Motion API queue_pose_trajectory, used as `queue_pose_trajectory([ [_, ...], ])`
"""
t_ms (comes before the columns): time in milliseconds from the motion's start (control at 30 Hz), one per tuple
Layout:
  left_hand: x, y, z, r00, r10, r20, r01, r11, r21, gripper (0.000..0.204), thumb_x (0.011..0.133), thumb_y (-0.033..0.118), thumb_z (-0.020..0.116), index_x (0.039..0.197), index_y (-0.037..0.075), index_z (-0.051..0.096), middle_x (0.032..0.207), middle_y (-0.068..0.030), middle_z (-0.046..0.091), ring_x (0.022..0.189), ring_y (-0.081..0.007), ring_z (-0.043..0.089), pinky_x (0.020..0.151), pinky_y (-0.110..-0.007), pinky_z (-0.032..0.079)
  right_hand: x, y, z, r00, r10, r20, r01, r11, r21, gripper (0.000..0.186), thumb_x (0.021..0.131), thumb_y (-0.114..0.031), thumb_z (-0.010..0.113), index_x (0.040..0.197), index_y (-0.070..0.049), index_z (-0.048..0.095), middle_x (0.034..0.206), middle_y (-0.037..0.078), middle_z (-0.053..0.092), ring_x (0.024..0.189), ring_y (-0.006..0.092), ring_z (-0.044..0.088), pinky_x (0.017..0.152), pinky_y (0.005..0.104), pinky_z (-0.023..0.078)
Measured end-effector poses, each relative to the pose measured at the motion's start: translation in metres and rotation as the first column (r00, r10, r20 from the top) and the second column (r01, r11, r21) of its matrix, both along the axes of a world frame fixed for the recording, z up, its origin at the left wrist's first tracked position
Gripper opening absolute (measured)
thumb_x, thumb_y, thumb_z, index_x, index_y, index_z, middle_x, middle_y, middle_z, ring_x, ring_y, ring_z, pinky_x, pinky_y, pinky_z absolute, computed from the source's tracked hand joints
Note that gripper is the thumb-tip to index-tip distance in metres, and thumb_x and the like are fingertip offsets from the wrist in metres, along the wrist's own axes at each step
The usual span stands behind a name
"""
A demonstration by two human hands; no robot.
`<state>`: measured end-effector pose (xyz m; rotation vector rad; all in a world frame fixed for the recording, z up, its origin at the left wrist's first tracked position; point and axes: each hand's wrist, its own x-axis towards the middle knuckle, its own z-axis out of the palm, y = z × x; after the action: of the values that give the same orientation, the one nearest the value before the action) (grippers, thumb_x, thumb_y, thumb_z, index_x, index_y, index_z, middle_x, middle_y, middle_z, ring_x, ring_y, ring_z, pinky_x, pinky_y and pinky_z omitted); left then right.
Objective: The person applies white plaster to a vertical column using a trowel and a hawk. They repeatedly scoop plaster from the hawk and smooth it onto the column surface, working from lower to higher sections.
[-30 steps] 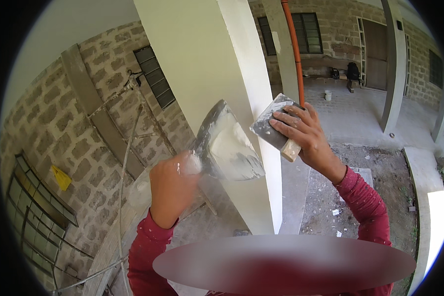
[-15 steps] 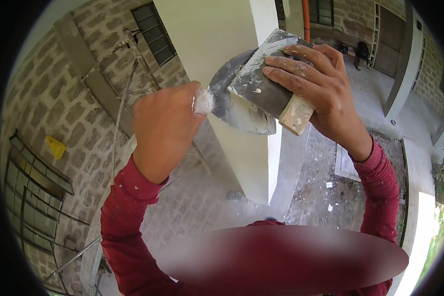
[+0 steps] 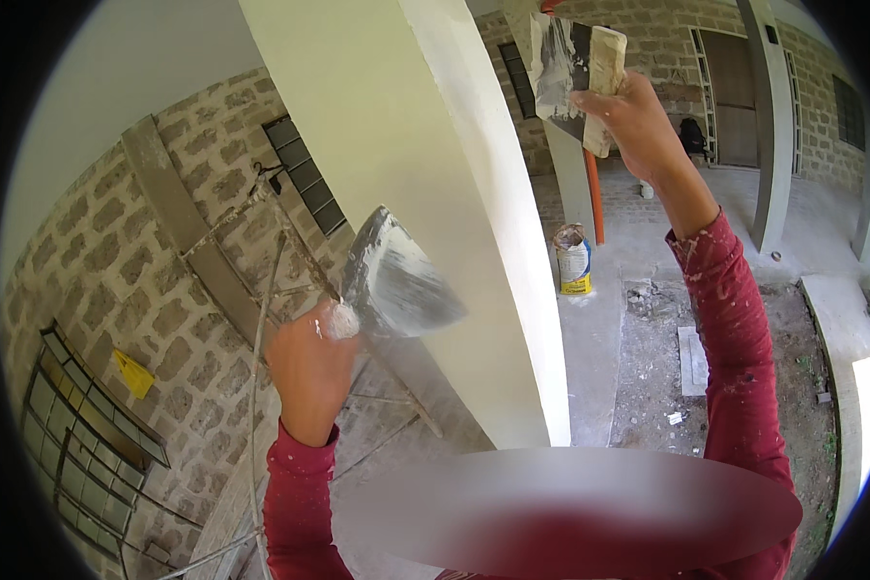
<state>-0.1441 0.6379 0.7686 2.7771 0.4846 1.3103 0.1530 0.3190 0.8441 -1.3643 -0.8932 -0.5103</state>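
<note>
Plaster tools held at a smooth white column (image 3: pixel 454 193), seen from high above the ground.
A broad putty blade (image 3: pixel 396 285) is gripped in the left hand (image 3: pixel 309 372); a plaster-caked trowel (image 3: pixel 575 63) is clenched in the raised right hand (image 3: pixel 638 121). Wet plaster could be dropped if either blade is tilted.

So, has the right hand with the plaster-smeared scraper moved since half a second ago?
Yes. The right hand rose and swung right, away from the white plastered column.
</note>
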Motion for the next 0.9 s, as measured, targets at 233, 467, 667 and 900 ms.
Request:
queue_pose_trajectory([
  [233,0.000,-0.017,-0.099,0.973,-0.097,-0.209,0.011,0.926,-0.377,0.027,0.080,0.023,0.087,0.099,0.005,0.079,0.087,-0.0212,0.075,0.084,-0.0458,0.072,0.074,-0.049,0.056,0.137,0.064,0.111,0.983,0.007,-0.183,-0.002,1.000,0.028,0.034,0.094,-0.010,0.075,0.117,0.013,0.067,0.099,0.015,0.070,0.081,0.0257,0.071,0.070,0.0490,0.061],
  [467,-0.027,0.010,-0.200,0.974,-0.050,-0.223,-0.069,0.867,-0.493,0.033,0.082,0.021,0.088,0.106,-0.001,0.081,0.083,-0.0210,0.076,0.077,-0.0365,0.074,0.076,-0.044,0.057,0.183,0.096,0.146,0.963,-0.191,-0.189,0.160,0.973,-0.169,0.030,0.085,-0.019,0.078,0.098,0.007,0.069,0.074,0.003,0.046,0.061,0.0172,0.036,0.051,0.0430,0.029],
  [667,-0.088,0.048,-0.302,0.889,0.107,-0.446,-0.374,0.732,-0.569,0.046,0.082,0.042,0.090,0.108,0.005,0.082,0.098,-0.0248,0.078,0.096,-0.0464,0.075,0.082,-0.053,0.058,0.159,0.113,0.147,0.944,-0.276,-0.181,0.244,0.953,-0.180,0.033,0.087,-0.020,0.076,0.101,0.009,0.068,0.072,0.004,0.047,0.061,0.0189,0.041,0.051,0.0437,0.034],
  [900,-0.101,0.068,-0.317,0.853,0.167,-0.494,-0.488,0.590,-0.643,0.058,0.078,0.047,0.093,0.111,0.000,0.082,0.111,-0.0282,0.077,0.109,-0.0465,0.073,0.092,-0.054,0.057,0.052,0.109,0.097,0.981,-0.182,0.062,0.188,0.976,-0.108,0.039,0.088,-0.019,0.075,0.107,0.015,0.069,0.083,0.015,0.066,0.075,0.0261,0.066,0.062,0.0484,0.053],
])
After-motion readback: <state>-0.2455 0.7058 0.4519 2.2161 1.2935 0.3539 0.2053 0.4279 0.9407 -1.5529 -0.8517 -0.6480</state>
